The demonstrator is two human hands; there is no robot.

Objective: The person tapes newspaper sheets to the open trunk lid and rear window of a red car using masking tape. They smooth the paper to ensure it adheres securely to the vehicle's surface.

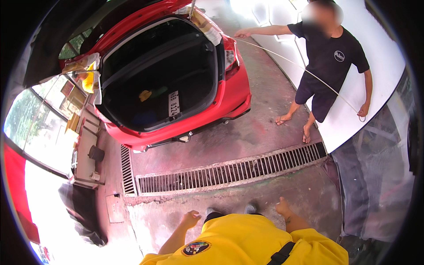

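Observation:
Both my arms hang low in front of my yellow shirt (247, 238). My left hand (191, 219) has its fingers loosely bent, with nothing visible in it. On the other side, my right hand (282, 206) hangs with fingers partly curled, and it too shows nothing held. Neither hand touches anything; the concrete floor (238, 194) lies beneath them. Ahead stands a red car (238, 88) with its tailgate raised. Inside its dark trunk (154, 66) rest a licence plate (174, 104) and a small yellow item (144, 95).
A metal drain grate (225, 173) crosses the floor between me and the car. At the right, a person (329, 57) in black holds a thin pale cord or rod (304, 68). Grey plastic sheeting (375, 185) hangs nearby. A dark bucket (96, 153) and shelf stand left.

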